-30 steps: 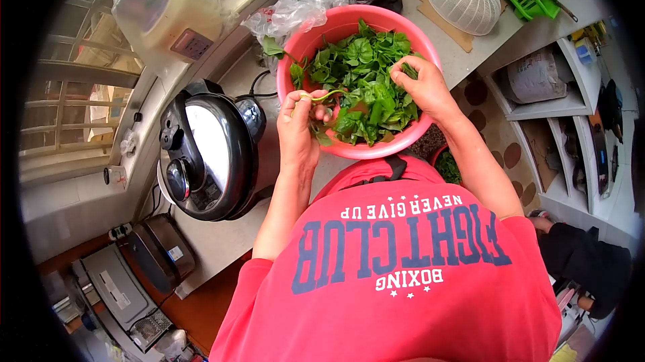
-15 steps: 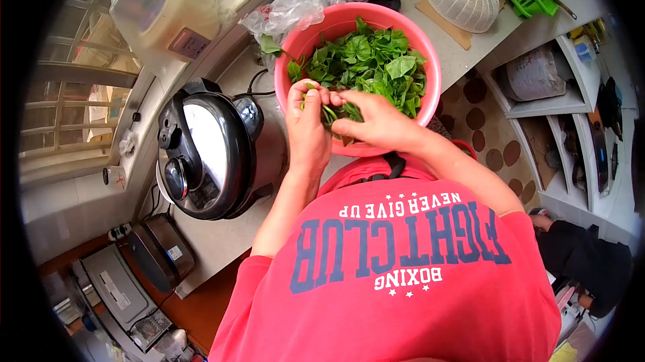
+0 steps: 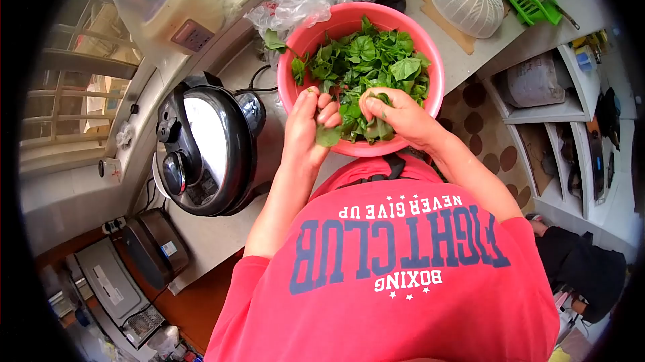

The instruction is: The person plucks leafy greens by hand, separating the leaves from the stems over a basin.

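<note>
Leafy greens (image 3: pixel 366 50): likely snapped apart
Right hand (image 3: pixel 405 117): now clear of left, pinching leaves (image 3: pixel 380 129)
Left hand (image 3: pixel 306 123): gripping leafy piece (image 3: pixel 328 136)

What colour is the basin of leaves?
The basin is pink; the head view shows it best.

1. T-shirt (image 3: pixel 403 325): pinkish red, loose, with wide short sleeves (image 3: pixel 238 285).
2. Large dark-blue letters (image 3: pixel 430 238) read "FIGHT CLUB", upside down in view.
3. White lettering (image 3: pixel 408 280): "NEVER GIVE UP" on the far side, "BOXING" on the near, both beside small white stars (image 3: pixel 410 297).
4. A black strap (image 3: pixel 391 167) at the waist.
5. Left hand (image 3: pixel 310 123) and right hand (image 3: pixel 400 117) bare.
</note>
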